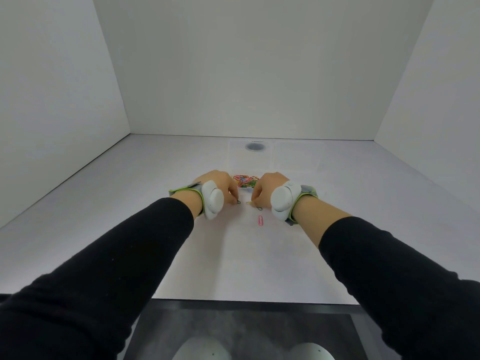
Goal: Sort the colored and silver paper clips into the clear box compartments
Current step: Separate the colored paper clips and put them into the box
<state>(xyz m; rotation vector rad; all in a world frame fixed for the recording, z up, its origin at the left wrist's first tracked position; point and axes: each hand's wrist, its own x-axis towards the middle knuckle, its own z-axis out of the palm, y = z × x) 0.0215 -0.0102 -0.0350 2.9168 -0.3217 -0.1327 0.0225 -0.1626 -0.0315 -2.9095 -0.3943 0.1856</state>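
One pink paper clip (260, 220) lies nearest me on the white table (130, 203), untouched. Just past it, my right hand (265, 189) pinches down at a dark clip (259, 209); left hand (220, 185) pinches another dark clip (238, 202). Beyond both, colored clips (245, 181) piled in the clear box (272, 157) near compartment.

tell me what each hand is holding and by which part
Left hand: fingertips pinch the end of a small dark clip on the table. Right hand: fingertips touch a yellowish clip; a closed grip cannot be told. The pink clip lies free.
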